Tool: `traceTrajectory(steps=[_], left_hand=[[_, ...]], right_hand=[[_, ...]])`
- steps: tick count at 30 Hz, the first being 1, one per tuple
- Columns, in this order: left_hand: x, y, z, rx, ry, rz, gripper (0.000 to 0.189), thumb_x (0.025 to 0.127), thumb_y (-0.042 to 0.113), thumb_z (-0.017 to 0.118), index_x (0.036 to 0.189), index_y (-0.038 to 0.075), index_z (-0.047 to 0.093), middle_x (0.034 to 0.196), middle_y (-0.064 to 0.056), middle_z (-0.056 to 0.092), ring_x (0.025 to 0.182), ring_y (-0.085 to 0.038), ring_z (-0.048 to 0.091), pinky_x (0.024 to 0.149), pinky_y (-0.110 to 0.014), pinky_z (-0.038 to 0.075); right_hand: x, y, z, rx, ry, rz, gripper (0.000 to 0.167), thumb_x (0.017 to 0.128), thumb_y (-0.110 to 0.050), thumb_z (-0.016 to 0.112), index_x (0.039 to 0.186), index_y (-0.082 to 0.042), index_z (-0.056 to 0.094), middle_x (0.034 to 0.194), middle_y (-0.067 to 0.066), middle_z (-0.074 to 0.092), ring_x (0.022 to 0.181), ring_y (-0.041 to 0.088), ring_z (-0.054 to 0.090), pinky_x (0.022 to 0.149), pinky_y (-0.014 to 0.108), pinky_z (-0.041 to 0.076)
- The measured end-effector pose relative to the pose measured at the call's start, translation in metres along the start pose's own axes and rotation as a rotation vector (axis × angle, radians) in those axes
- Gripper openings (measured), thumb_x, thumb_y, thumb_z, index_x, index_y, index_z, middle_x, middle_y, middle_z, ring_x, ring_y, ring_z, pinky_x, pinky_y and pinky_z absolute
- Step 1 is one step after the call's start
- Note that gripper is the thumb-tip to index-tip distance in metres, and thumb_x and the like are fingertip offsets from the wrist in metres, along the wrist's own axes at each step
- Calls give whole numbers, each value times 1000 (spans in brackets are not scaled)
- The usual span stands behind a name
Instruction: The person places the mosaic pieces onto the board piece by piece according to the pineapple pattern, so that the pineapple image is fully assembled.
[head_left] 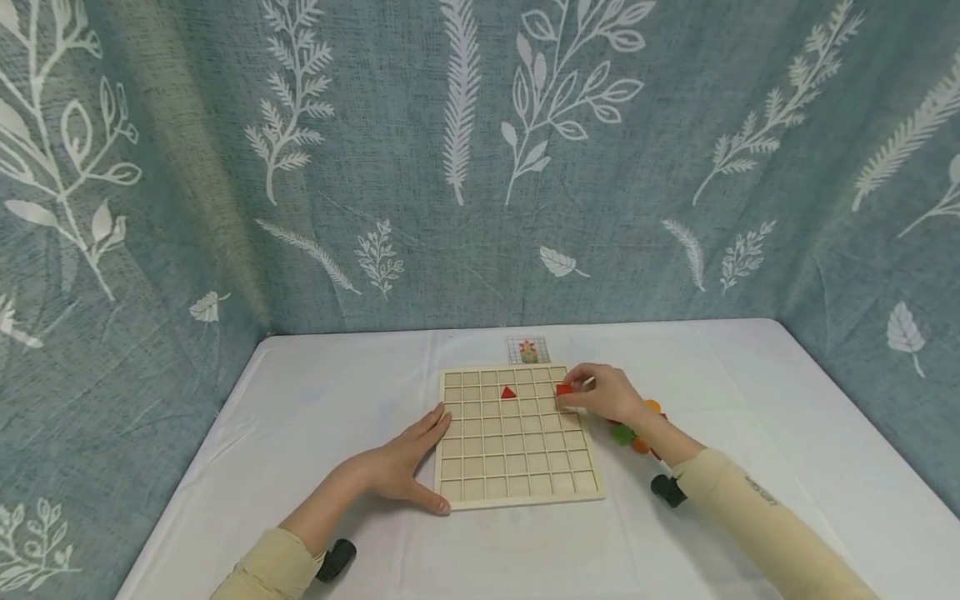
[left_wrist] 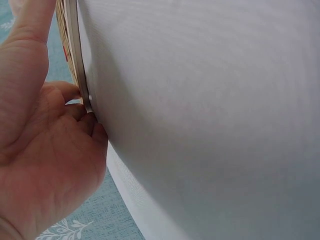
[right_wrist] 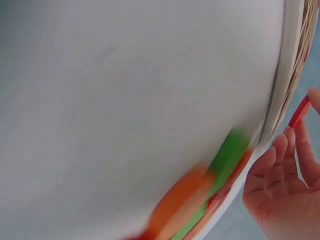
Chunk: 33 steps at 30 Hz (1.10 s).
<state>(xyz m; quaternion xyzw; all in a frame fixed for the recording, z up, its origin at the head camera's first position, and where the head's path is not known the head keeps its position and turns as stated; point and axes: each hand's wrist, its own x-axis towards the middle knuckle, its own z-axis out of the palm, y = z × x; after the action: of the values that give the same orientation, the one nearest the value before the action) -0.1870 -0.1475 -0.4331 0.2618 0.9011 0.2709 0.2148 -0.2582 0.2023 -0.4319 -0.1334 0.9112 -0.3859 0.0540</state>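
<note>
Jutting from right grip (head_left: 609, 394): red square (head_left: 563, 389), probably

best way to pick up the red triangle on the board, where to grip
Probably from above, pinching the two slanting edges of the red triangle with thumb and finger: it lies flat in a cell of the board, whose ridges would likely hinder a sideways grip.
</note>
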Motion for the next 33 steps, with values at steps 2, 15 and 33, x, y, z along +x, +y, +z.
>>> traceTrajectory(steps=[2, 15, 33], left_hand=[[0, 0, 0, 4, 0, 1, 127, 69, 49, 86, 156, 0, 8, 162, -18, -4, 148, -37, 2, 115, -53, 18], [0, 1, 2, 1, 0, 19, 125, 69, 47, 87, 155, -2, 9, 162, -19, -3, 148, -36, 2, 115, -53, 17], [-1, 0, 1, 2, -1, 7, 127, 69, 48, 86, 155, -1, 8, 162, -18, -3, 148, -36, 2, 115, -53, 17]], right_hand=[[2, -9, 7, 2, -17, -35, 26, 82, -26, 80, 99, -10, 69, 85, -1, 62, 75, 14, 62, 63, 29, 47], [11, -29, 35, -48, -104, -95, 19, 82, -19, 80, 96, -10, 70, 77, -4, 58, 69, 12, 51, 62, 27, 42], [8, -34, 41, -34, -47, -65, 18, 81, -18, 81, 95, -9, 73, 75, -7, 62, 70, 8, 58, 68, 27, 48]])
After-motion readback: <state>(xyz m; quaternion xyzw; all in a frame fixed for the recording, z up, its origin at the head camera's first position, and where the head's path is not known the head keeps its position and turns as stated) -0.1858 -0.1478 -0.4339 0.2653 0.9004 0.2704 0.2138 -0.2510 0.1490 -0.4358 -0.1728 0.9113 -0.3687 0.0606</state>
